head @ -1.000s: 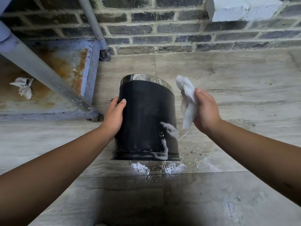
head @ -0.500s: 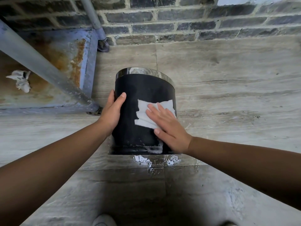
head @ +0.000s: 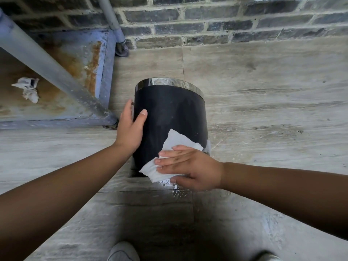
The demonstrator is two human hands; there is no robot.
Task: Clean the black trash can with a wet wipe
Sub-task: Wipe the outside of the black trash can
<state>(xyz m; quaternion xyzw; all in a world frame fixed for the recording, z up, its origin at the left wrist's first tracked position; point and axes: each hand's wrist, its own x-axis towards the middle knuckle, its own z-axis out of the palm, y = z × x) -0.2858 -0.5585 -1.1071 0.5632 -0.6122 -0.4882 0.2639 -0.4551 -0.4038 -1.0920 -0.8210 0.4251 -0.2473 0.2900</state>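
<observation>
A black round trash can (head: 169,113) with a shiny metal top rim stands upright on the tiled floor. My left hand (head: 130,129) grips its left side, thumb on the front. My right hand (head: 190,166) lies flat with fingers together, pressing a white wet wipe (head: 169,147) against the can's lower front, near its base. The base of the can is hidden behind the wipe and my right hand.
A rusty blue metal frame (head: 105,72) with a grey slanted pipe (head: 49,66) stands left of the can. A crumpled wipe (head: 28,89) lies inside the frame. A dark brick wall (head: 226,21) runs behind. White wet spots (head: 178,191) mark the floor by the can. My shoe (head: 123,251) shows below.
My right hand brought the wipe from the air at the right onto the can's front, then slid it down to the base. The white smear on the can's lower front is gone.
</observation>
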